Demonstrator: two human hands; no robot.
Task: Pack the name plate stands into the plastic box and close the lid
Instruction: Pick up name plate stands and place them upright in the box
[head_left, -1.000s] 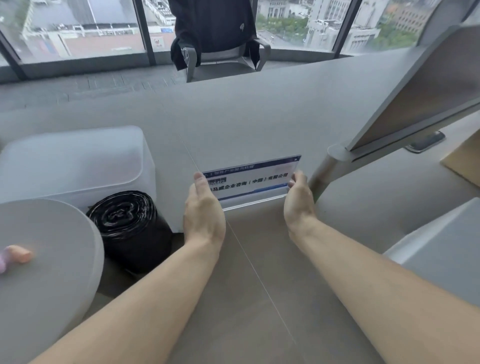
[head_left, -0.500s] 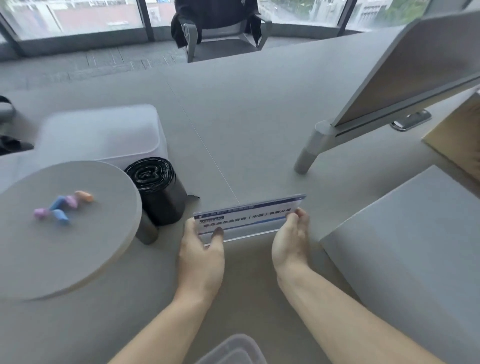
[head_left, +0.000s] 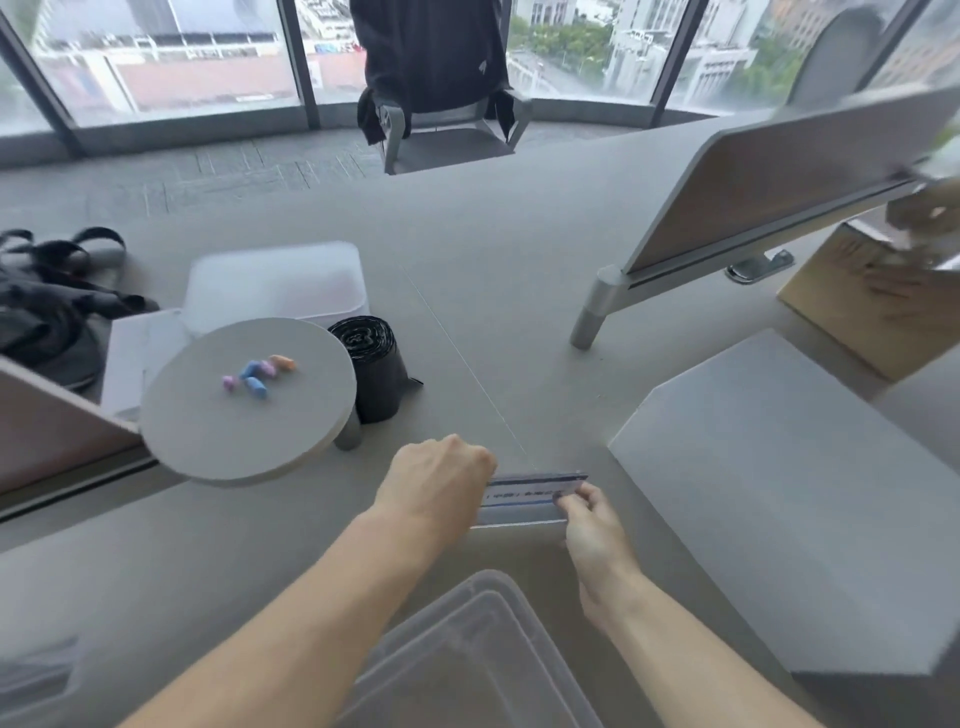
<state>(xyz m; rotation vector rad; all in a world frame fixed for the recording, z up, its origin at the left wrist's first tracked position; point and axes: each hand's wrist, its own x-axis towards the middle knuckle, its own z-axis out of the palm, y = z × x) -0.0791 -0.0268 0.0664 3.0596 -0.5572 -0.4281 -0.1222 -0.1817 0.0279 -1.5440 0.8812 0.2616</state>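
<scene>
A clear name plate stand (head_left: 524, 498) with a white and blue printed card is held low over the grey table, tilted nearly flat. My left hand (head_left: 441, 475) grips its left end, fingers curled over it and hiding that part. My right hand (head_left: 589, 519) pinches its right end. Just below my forearms, at the bottom of the view, lies a clear plastic box (head_left: 483, 660); whether I see its open top or its lid I cannot tell.
A round grey platform (head_left: 249, 405) with several small coloured pieces stands at left, a black bag roll (head_left: 371, 364) beside it and a frosted plastic bin (head_left: 278, 286) behind. A grey slab (head_left: 810, 514) lies at right, under a slanted divider panel (head_left: 779, 171). A cardboard box (head_left: 857, 306) sits far right.
Both hands have drawn the name plate stand toward me and tipped it flatter. My left hand now curls over its left end. The clear box has come further into view.
</scene>
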